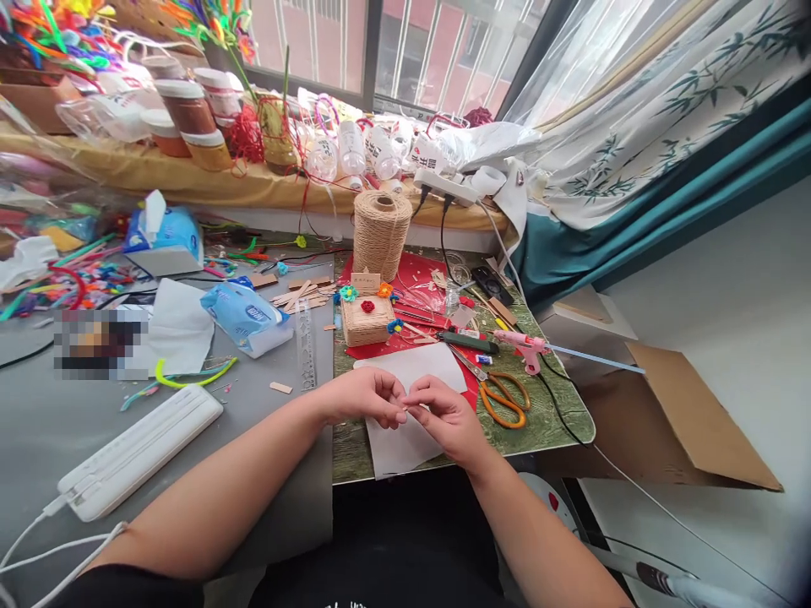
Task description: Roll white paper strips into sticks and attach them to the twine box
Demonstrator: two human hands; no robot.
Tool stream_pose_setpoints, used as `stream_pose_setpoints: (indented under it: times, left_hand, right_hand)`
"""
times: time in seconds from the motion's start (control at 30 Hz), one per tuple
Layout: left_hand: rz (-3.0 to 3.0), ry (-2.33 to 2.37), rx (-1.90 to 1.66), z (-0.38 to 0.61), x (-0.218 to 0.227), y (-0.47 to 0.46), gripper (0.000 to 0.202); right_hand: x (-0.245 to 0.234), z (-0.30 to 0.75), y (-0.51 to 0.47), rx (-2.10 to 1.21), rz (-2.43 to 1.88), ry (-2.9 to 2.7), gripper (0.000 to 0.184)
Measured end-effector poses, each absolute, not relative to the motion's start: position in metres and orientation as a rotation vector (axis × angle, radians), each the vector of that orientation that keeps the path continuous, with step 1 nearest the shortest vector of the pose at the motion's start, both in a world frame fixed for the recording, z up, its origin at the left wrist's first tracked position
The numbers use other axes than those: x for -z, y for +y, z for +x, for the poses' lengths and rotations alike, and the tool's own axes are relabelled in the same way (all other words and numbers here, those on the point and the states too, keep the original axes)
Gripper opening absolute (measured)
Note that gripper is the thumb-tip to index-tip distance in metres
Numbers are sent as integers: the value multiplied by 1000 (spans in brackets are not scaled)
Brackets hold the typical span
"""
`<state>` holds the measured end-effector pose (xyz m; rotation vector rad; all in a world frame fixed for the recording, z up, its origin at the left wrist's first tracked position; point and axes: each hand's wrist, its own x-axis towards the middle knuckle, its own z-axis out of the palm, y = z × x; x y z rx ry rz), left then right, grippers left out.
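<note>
Both hands meet at the fingertips over a white sheet of paper (405,452). My left hand (367,397) is closed in a pinch. Opposite it, my right hand (443,418) pinches too, its fingertips touching the left ones. Whatever sits between them is too small to make out. Just beyond the paper stands a twine-wrapped box (368,328) with a red flower (368,306) on top and blue and orange flowers around its corners. Behind that box rises a large spool of twine (381,236).
Right of the hands lie orange-handled scissors (505,401), a green utility knife (469,342) and a pink glue gun (523,348) with its cord. To the left are a clear ruler (306,346), a tissue pack (247,317) and a white power bank (140,452). A cardboard box (697,414) stands beyond the table's right edge.
</note>
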<state>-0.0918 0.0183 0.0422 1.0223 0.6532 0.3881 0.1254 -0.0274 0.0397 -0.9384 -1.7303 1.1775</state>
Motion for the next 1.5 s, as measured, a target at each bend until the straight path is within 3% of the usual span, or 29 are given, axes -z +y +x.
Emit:
stream_pose_setpoints:
  times: [0.2, 0.4, 0.8, 1.2, 1.37, 1.5]
  left_hand:
    - [973, 635, -527, -89, -37, 18, 31]
    - [880, 662, -698, -82, -29, 17, 32]
    - [881, 669, -714, -81, -32, 15, 37]
    - [907, 651, -664, -84, -33, 14, 38]
    - [896, 711, -848, -93, -30, 26, 39]
    - [1250, 987, -950, -100, -23, 30, 29]
  right_hand:
    - [-44, 116, -38, -756, -1062, -1840, 31]
    - [-37, 106, -34, -561, -1076, -1894, 65]
    - [-32, 108, -24, -217, -991, -1981, 64]
    - [-29, 114, -25, -321, -986, -2047, 64]
    - [-52, 111, -12, -403, -1013, -2126, 78]
    - [-95, 81, 17, -247, -819, -2211, 52]
